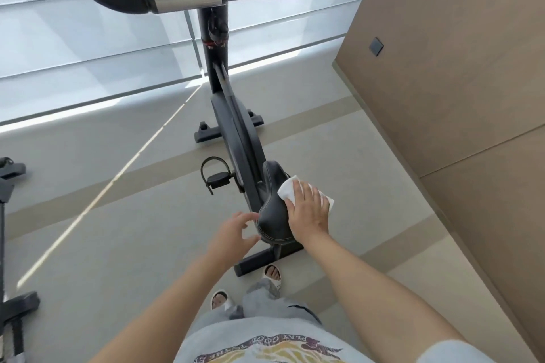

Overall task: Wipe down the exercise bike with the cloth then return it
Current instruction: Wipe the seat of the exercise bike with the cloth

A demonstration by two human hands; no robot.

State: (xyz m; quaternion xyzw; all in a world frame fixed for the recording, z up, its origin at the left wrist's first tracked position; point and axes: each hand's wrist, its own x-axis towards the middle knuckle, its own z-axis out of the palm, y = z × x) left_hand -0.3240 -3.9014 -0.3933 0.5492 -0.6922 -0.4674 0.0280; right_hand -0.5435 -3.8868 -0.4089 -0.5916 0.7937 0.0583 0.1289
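exercise bike [236, 127]: upright on floor, black
saddle [272, 209]: black, at rear of frame
right hand [309, 212]: fingers flat, presses white cloth [287, 190] on saddle's right side
left hand [233, 234]: fingers spread, relaxed, thumb and fingertips at saddle's left edge, holds nothing

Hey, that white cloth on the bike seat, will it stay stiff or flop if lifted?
The white cloth likely flops: it drapes over the seat edge under the right hand. It looks thin, so probably light.
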